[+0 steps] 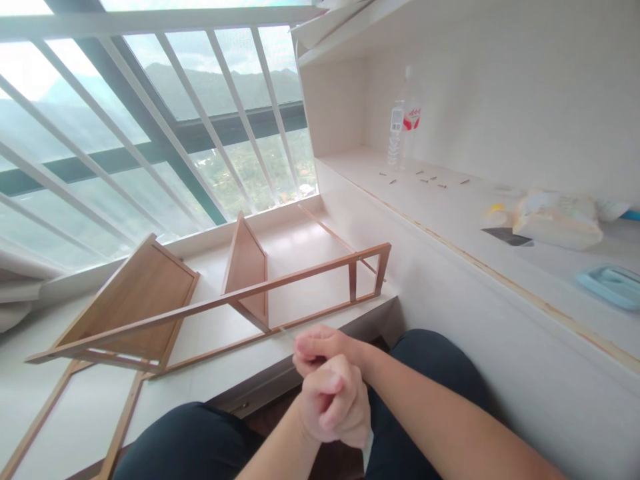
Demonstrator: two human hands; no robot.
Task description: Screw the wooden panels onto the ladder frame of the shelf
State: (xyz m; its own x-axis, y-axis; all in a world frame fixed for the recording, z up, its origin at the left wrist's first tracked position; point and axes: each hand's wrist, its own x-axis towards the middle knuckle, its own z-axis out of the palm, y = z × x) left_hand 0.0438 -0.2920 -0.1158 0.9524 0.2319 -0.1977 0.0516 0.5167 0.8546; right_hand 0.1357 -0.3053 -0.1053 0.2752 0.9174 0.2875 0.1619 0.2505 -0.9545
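My right hand is closed, thumb on top, with a thin pale sliver sticking out past its fingers toward the wooden rail; its kind is too blurred to tell. Just below and nearer to me, my left hand is curled into a fist against the right one. Whatever lies inside it is hidden. A bit of something white shows under the left fist. Beyond both hands, a brown wooden shelf frame lies on its side, with two panels set across its rails.
The frame rests on a pale window ledge before a barred window. On the right-hand shelf are a plastic bottle, several screws, a plastic packet and a light-blue case. My knees flank my hands.
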